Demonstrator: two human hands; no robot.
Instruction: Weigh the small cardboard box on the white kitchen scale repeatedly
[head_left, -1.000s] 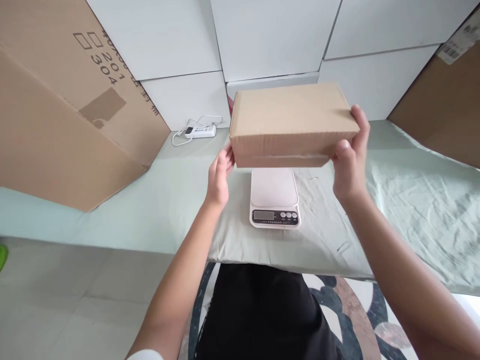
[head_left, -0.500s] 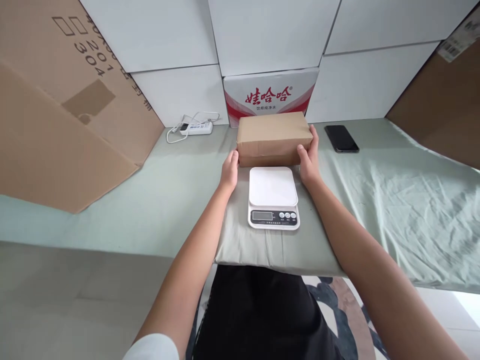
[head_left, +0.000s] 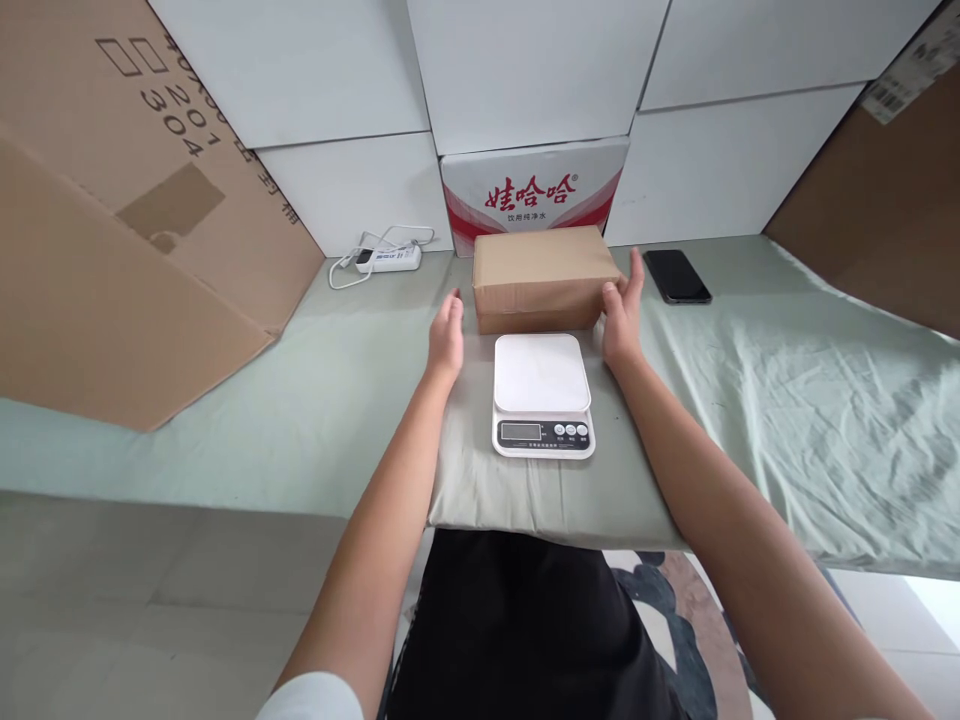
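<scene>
A brown cardboard box (head_left: 544, 280) rests on the green cloth, just behind a white kitchen scale (head_left: 541, 390). My left hand (head_left: 448, 335) is to the left of the box, with a gap between them and its fingers held out. At the box's right end is my right hand (head_left: 621, 315), fingers extended and thumb apart, by the corner; whether it still touches the cardboard is hard to make out. The scale's platform bears nothing, and its display looks blank.
Behind the box stands a white and red printed carton (head_left: 532, 190) against white panels. A black phone (head_left: 678, 277) lies to the right, and a white power strip (head_left: 390, 258) with a cable to the left. Large cardboard sheets (head_left: 135, 270) flank the green-covered table (head_left: 300, 430).
My left hand has come off the box and moved left. My right hand has loosened, its fingers spreading away from the box's right end. The box stays in place.
</scene>
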